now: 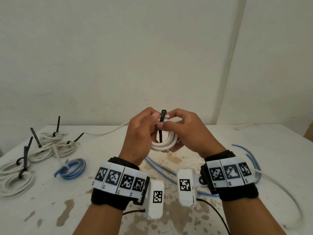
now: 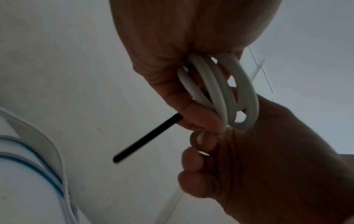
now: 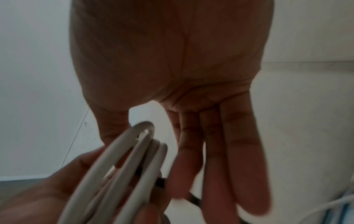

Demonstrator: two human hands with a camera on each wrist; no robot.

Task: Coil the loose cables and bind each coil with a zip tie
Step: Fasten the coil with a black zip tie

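Both hands are up above the middle of the table [image 1: 220, 136], working one white cable coil [image 1: 165, 143] — smooth, thick cord wound into about four loops, hanging between the palms. A black zip tie [image 1: 163, 119] stands across the top of the bundle, its square head poking up above the fingers and its strap running down through the ring. The left hand [image 1: 138, 138] curls around the coil's left side, thumb pressed to the strands at the tie. The right hand [image 1: 191, 133] pinches the tie and cable at the top with thumb and forefinger; in the right wrist view its other fingers [image 3: 243, 151] stretch long and straight behind the loops. The left wrist view shows the tie's tail sticking out past the knuckles, though it is dim and blurred there.

Over on the left edge of the table, count them: four bound white coils [image 1: 39, 155], each with a black tie tail sticking up, perhaps a fifth merged in the pile. In front of those — one blue-and-clear coil [image 1: 72, 168], bound with a pale tie. Loose blue-striped cable [image 1: 250, 160] sprawls along the right side, and a loose white cable [image 1: 108, 132] trails off toward the far edge.
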